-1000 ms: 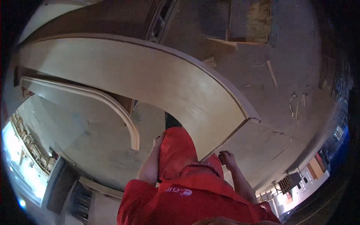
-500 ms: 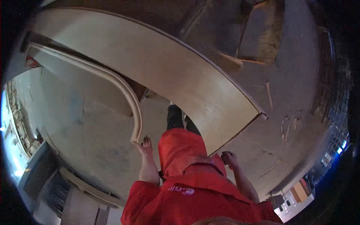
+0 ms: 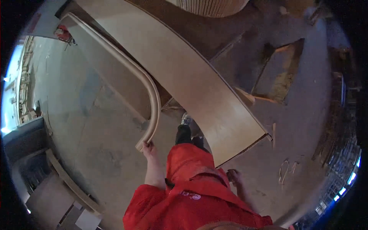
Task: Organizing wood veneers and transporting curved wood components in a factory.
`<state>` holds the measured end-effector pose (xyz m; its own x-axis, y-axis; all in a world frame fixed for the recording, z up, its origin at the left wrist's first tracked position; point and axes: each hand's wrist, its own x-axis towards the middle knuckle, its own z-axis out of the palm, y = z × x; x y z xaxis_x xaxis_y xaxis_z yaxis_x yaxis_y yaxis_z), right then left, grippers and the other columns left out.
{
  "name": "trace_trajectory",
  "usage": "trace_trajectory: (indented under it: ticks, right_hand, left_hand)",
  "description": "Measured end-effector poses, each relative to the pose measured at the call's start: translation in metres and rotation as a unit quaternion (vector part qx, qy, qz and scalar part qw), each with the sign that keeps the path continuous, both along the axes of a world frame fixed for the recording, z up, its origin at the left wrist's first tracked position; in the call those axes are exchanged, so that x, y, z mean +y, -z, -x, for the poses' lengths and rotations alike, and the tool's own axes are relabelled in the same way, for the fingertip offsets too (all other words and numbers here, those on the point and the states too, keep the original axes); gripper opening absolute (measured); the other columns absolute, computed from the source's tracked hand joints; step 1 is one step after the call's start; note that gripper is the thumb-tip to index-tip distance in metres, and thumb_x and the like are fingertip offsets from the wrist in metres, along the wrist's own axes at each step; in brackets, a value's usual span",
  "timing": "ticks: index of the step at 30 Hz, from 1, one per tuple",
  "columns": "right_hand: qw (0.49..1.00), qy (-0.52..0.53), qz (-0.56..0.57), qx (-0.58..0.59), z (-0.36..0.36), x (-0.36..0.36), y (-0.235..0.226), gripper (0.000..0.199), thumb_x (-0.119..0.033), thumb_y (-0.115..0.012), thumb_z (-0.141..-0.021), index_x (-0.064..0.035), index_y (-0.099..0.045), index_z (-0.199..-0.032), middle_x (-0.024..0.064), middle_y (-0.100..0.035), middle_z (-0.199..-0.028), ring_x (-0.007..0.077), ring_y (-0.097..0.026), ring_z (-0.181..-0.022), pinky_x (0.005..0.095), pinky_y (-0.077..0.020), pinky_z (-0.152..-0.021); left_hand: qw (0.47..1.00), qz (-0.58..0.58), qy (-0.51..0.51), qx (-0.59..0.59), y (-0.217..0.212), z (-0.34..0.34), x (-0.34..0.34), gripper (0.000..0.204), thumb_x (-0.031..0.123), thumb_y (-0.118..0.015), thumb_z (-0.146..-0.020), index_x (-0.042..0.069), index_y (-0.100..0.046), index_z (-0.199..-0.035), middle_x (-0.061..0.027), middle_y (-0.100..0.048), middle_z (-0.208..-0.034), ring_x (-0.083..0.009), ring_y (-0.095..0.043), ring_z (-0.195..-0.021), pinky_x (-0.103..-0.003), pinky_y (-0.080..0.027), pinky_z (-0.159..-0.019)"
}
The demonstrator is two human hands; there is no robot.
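Observation:
My left hand [image 3: 148,148] is closed around the near end of a long, pale wooden moulding [image 3: 154,103], curved like a hook. The moulding runs away to the far left, beside a large, smooth wooden panel [image 3: 180,69]. This wide panel slants from the far left to a square end just in front of me. Close to that end's near corner hangs my right hand [image 3: 234,177], apart from the panel. Its fingers are dark and shadowed, so their grip is unclear.
An open box-like wooden frame [image 3: 281,73] lies on the floor at the far right. A thin wood strip [image 3: 273,135] and a loop of cord [image 3: 284,171] lie nearer. A curved wooden piece [image 3: 69,180] stands at the lower left. A ribbed round object [image 3: 211,5] is at the top.
My left hand, open beside the moulding's end before, has closed on it. The view has turned, shifting the panel and moulding in the picture. My right hand stays near the panel's corner.

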<state>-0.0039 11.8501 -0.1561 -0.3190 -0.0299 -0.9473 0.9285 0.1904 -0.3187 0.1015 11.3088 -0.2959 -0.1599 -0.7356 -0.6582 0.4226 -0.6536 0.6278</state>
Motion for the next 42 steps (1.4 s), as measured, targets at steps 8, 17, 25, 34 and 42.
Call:
trace_trajectory:
  ticks: [8,17,25,34,42]
  right_hand:
    - [0.997,-0.049,-0.050,-0.021,0.012,0.003,0.027,0.035,-0.029,-0.058,-0.095,0.0006,-0.065,-0.113,0.0118,-0.069,-0.092,0.0201,-0.063,-0.070,0.0327,-0.0516,-0.060]
    - [0.930,-0.352,-0.070,0.077,0.031,0.023,0.051,0.036,-0.031,-0.059,-0.094,-0.0012,-0.064,-0.115,0.0140,-0.069,-0.101,0.0250,-0.065,-0.083,0.0382,-0.0530,-0.069]
    - [0.999,-0.037,0.002,0.017,0.020,0.022,0.048,0.037,-0.033,-0.060,-0.094,-0.0020,-0.063,-0.115,0.0118,-0.068,-0.092,0.0229,-0.063,-0.071,0.0373,-0.0505,-0.061]
    - [0.999,-0.027,0.011,0.019,-0.017,-0.008,-0.007,0.027,-0.024,-0.057,-0.096,-0.0017,-0.066,-0.109,0.0081,-0.066,-0.083,0.0191,-0.061,-0.064,0.0332,-0.0476,-0.054]
    - [0.994,0.070,-0.078,-0.012,-0.064,-0.031,-0.003,0.028,-0.021,-0.053,-0.097,0.0005,-0.067,-0.108,0.0095,-0.066,-0.080,0.0189,-0.060,-0.062,0.0319,-0.0466,-0.054]
  left_hand:
    - [0.999,0.032,-0.034,-0.001,-0.061,-0.004,-0.003,0.031,0.020,-0.066,-0.095,0.003,-0.056,-0.119,-0.0123,-0.061,-0.113,-0.0245,-0.063,-0.100,-0.036,-0.057,-0.082]
    - [0.935,0.296,0.020,-0.196,-0.198,0.096,0.035,0.028,0.012,-0.064,-0.096,0.003,-0.058,-0.121,-0.0081,-0.064,-0.113,-0.0218,-0.064,-0.098,-0.036,-0.054,-0.087]
    - [0.686,0.661,0.154,-0.262,-0.272,0.234,0.039,0.036,0.011,-0.075,-0.086,0.001,-0.056,-0.115,-0.0100,-0.059,-0.116,-0.0218,-0.058,-0.106,-0.038,-0.052,-0.091]
    - [0.783,0.565,0.253,-0.058,-0.242,0.385,0.052,0.058,0.009,-0.083,-0.075,0.006,-0.046,-0.119,-0.0068,-0.054,-0.114,-0.0178,-0.055,-0.102,-0.033,-0.048,-0.091]
    - [0.599,0.599,0.478,-0.234,-0.208,0.524,0.080,0.066,0.034,-0.084,-0.072,0.001,-0.053,-0.121,-0.0184,-0.053,-0.119,-0.0320,-0.055,-0.109,-0.041,-0.048,-0.094]
